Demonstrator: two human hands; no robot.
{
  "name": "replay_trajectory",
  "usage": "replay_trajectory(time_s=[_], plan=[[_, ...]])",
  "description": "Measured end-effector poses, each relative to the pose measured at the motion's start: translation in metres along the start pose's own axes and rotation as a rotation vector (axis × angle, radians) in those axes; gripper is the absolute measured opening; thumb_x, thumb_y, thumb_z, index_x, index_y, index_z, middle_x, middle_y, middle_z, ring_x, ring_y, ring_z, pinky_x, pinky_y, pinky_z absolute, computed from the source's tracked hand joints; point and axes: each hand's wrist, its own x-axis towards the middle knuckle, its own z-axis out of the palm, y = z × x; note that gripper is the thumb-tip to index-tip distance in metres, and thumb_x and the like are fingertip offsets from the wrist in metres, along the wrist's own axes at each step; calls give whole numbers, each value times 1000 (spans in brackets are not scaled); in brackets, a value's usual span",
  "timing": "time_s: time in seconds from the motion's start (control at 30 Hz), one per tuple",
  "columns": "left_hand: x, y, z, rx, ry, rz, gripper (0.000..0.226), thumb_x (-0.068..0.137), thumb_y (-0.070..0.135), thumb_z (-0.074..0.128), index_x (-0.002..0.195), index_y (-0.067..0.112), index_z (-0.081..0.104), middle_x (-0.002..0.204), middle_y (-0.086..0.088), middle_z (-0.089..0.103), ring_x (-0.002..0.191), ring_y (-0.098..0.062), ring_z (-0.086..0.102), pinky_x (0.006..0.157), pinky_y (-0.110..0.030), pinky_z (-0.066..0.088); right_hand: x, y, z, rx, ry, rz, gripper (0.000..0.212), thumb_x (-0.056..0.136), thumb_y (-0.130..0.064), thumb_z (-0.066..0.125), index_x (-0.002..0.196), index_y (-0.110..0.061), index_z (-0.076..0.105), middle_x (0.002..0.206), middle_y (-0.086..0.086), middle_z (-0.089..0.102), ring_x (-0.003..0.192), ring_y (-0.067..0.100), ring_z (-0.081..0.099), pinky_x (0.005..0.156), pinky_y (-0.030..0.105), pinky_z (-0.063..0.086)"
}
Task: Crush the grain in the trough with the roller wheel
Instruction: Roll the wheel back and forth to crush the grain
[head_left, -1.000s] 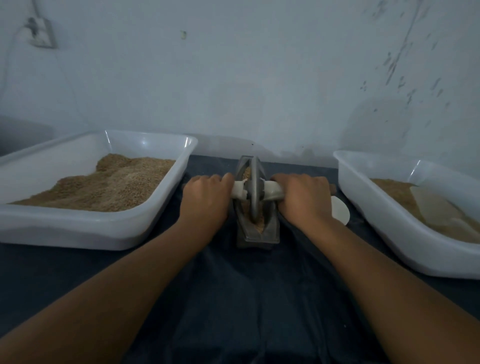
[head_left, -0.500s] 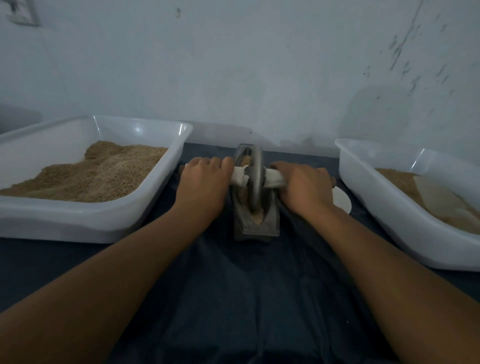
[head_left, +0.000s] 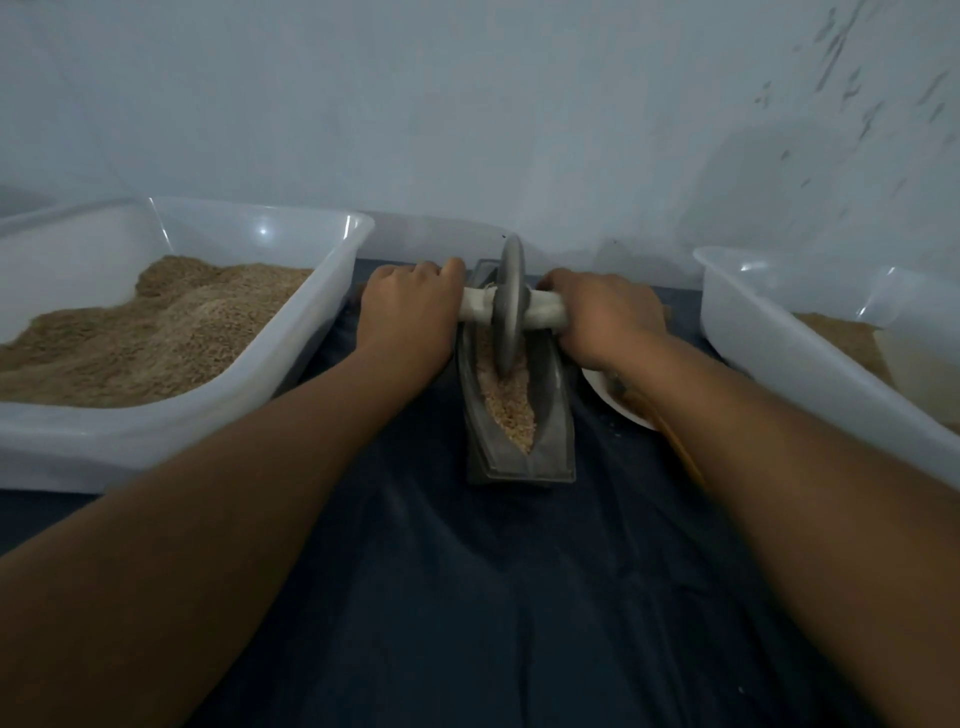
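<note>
Before you, a matt grey metal roller wheel (head_left: 508, 306) and trough (head_left: 550, 410), glossy white plastic tubs (head_left: 291, 338), coarse tan grain (head_left: 511, 405), dark matt cloth (head_left: 493, 597).

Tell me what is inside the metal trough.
Pale crushed grain fills the trough, and the roller wheel stands in it. The trough floor and the far end behind the wheel are hidden.

Dark grey roller wheel (head_left: 508, 306) on a whitish axle (head_left: 545, 314); grey trough (head_left: 521, 415) with pale tan grain (head_left: 506, 400). Navy cloth (head_left: 493, 597). Translucent white tubs left (head_left: 291, 364) and right (head_left: 779, 358), brown meal (head_left: 145, 332) in left. Pale blue-grey wall (head_left: 467, 114), dark flecks far right.
</note>
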Motion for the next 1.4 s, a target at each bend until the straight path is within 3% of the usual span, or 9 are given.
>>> replay_trajectory(time_s=[0.17,0.37,0.63,0.8,1.03,1.27,1.4], plan=[[12,-1,5,-14,-33,-27,37,87,19,67,121,17,52,105,-7,64,92,-29,64,72,-36,36,13,0,-5,4,-93,8,53,86,-34,71,134,-40,51,118,-1,66,107,28,61,69,36,39],[15,-3,6,-41,-33,-52,34,87,18,65,119,17,53,103,-7,65,91,-29,64,75,-36,37,16,-5,-8,-5,-89,28,45,87,-31,67,130,-39,55,114,-2,67,104,27,62,70,36,39],[-12,2,-2,-4,40,-29,20,87,19,62,104,18,51,94,-4,65,83,-25,63,75,-36,42,-13,-10,-6,-8,35,41,25,89,-31,63,114,-38,63,99,-2,70,91,26,65,69,35,36],[-33,5,-16,28,74,-16,18,84,19,63,95,21,49,89,-1,64,79,-23,62,68,-33,32,-40,-14,-7,-11,138,20,19,91,-27,61,109,-32,62,93,-4,70,84,25,65,67,36,34],[-50,11,-34,33,64,-9,18,87,28,65,100,21,54,93,0,65,81,-20,62,74,-34,42,-71,-25,-15,13,246,66,15,91,-27,59,104,-32,65,94,-6,69,87,22,64,72,35,26],[-65,15,-47,86,57,-47,24,83,26,68,86,24,45,81,2,61,70,-17,56,59,-31,29,-93,-30,-24,68,304,59,17,93,-23,59,106,-31,66,96,-8,68,90,21,60,76,35,21],[-67,12,-44,64,72,-29,23,80,27,71,89,22,50,79,2,61,69,-17,57,61,-30,31,-90,-31,-24,61,309,45,17,93,-22,59,105,-30,67,96,-7,68,89,21,60,80,36,25]])
